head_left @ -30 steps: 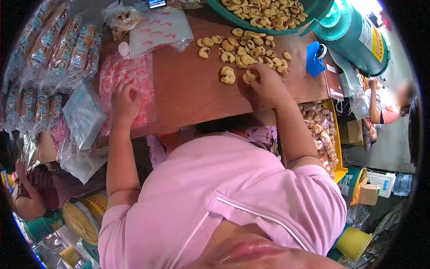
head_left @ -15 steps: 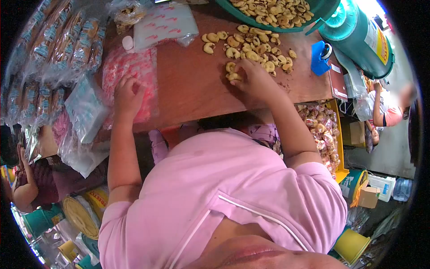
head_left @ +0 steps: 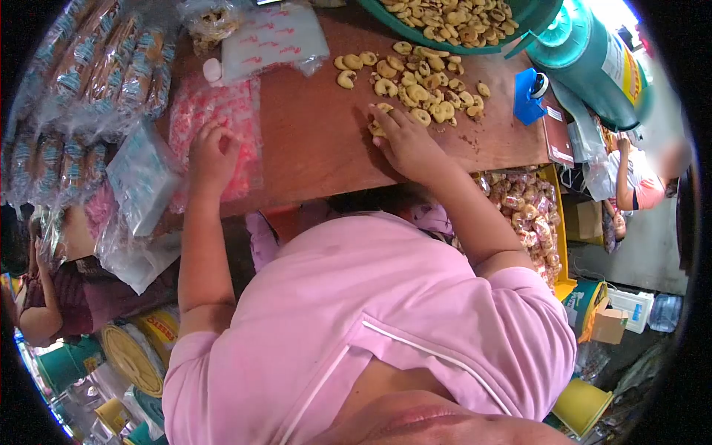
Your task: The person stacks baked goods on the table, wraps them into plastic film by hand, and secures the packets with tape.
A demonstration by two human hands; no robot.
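My right hand (head_left: 406, 144) is on the wooden tabletop at the near side of a loose pile of curved, golden-brown cookies (head_left: 417, 94). Its fingers are bent round a few cookies (head_left: 377, 127), which show beyond the fingertips. Over a stack of clear bags with red print (head_left: 248, 144), my left hand (head_left: 213, 157) is closed, thumb and fingertips drawn together. Whether a bag edge is pinched there is hidden.
A green basin (head_left: 530, 33) of cookies stands at the far edge, beside a blue tape dispenser (head_left: 530, 96). White printed bags (head_left: 274, 41) lie at the back. Packed biscuits (head_left: 81, 74) are heaped on the left. Wrapped packs (head_left: 523, 211) fill a yellow crate at right.
My right hand has shifted slightly left and nearer to me, with cookies under its fingers moving away from the pile. My left hand has stayed almost still.
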